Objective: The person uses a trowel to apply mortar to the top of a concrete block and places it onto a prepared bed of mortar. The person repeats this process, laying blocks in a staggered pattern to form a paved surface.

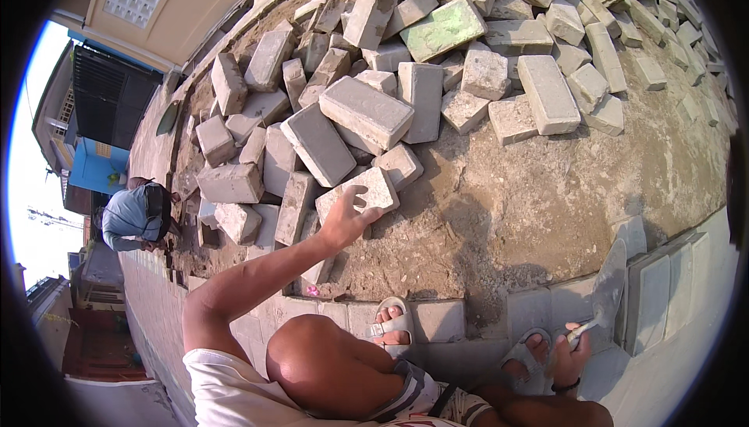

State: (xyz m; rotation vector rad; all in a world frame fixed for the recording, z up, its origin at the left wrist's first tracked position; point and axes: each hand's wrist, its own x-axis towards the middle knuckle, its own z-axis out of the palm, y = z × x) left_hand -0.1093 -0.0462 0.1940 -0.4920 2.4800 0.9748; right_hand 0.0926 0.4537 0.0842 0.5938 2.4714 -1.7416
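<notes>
My left hand [349,216] reaches over a pale grey concrete paving block [378,190] at the near edge of a heap. Its curved fingers and thumb are on the block, which still rests among the others. At the lower right, my right hand [571,358] is closed around the handle of a trowel [608,286]. The trowel's grey metal blade points away from me, above the laid paving. Just beyond my left hand lie two more rectangular blocks, one tilted [318,144] and one on top of the heap [367,112].
Loose blocks, one green-faced [445,29], spread across the far side. Bare sandy soil [538,193] lies between them and the laid paving [437,322], where my sandalled feet stand. Upright slabs [663,294] line the right. Another person [136,215] bends over at the left.
</notes>
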